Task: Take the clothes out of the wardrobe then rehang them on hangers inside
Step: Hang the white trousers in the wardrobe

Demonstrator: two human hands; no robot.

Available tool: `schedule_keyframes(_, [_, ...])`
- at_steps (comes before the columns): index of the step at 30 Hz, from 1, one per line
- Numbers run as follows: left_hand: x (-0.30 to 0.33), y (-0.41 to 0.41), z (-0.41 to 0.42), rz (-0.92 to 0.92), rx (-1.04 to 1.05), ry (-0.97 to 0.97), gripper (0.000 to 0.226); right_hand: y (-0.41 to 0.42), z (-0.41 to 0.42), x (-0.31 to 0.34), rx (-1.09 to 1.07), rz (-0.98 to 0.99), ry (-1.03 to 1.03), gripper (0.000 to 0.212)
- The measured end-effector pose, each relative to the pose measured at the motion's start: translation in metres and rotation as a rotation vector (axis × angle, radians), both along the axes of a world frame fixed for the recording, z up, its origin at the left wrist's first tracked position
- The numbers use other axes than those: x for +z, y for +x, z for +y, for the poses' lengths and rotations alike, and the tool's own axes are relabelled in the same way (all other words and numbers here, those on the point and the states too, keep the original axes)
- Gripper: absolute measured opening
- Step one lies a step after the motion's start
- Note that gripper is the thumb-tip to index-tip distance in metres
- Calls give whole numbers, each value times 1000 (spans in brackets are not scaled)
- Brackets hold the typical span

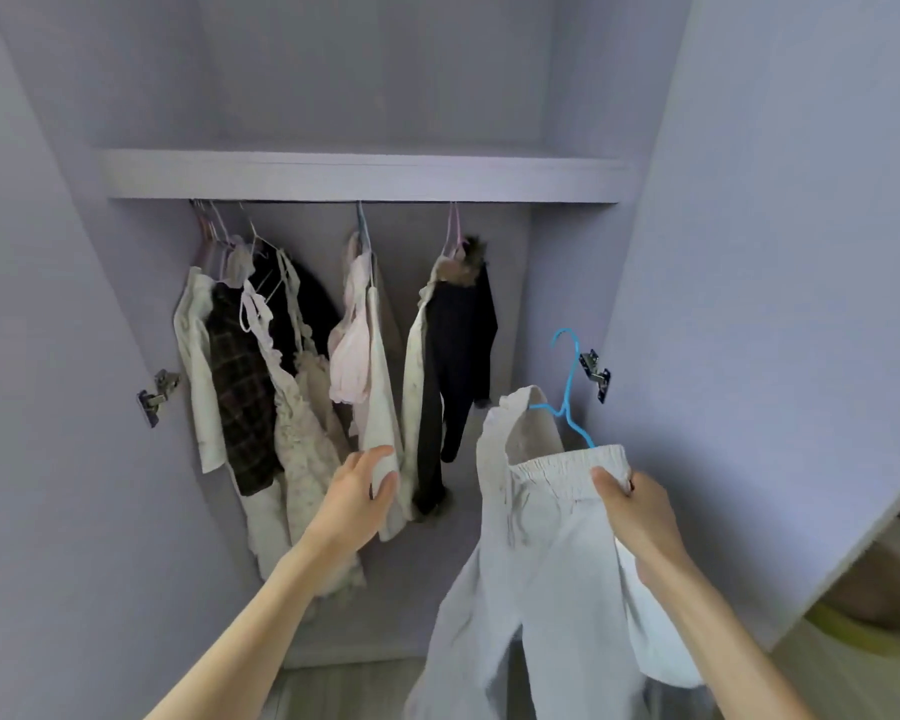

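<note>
Now right hand [640,517] grips upright-hanging white trousers [531,589]; left hand [357,493] clasps a hanging cream garment [380,407].

We see pale grey trousers [536,553] with an elastic waistband draped on a blue hanger [570,392], hook upward, just outside the lilac wardrobe [359,174]. Inside, light and dark clothes [302,366] hang in three bunches from hangers under the shelf.

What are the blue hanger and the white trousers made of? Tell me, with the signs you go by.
Blue hanger: thin wire, probably plastic-coated, judging by its slim bent rod and even bright colour. White trousers: soft matte fabric, perhaps cotton jersey; the waistband is gathered elastic and the cloth hangs limp from the right hand.
</note>
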State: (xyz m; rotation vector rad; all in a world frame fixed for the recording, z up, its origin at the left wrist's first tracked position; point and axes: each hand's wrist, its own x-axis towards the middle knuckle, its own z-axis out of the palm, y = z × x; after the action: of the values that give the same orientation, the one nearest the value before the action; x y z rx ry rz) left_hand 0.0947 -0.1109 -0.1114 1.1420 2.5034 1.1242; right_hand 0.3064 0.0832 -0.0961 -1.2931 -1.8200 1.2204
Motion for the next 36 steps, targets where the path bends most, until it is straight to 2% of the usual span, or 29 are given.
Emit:
schedule_keyframes(5, [8,-24,48,19,7,12,39,-52,34,12,30,49,17,30])
schedule_keyframes(13, [21,-72,127,38,88,55,39,-132,113,42,38,134,60,18])
schedule_keyframes(19, [20,-107,178,147,133,59,37,-193,170,69,5,193,119,18])
schedule_keyframes(24, [22,-150,212,395,175,15,43,-257,218,84,-48,177,146,32])
schedule_keyframes(26, [24,-169,226,431,192,-6,46,-279,236,85,-74,184,163,32])
schedule_keyframes(32, [24,-202,267,350,189,-118,58,-327,279,86,-147,179,198,33])
schedule_keyframes(36, [23,-211,280,330,198,-141,52,-344,302,78,-174,83,215,36])
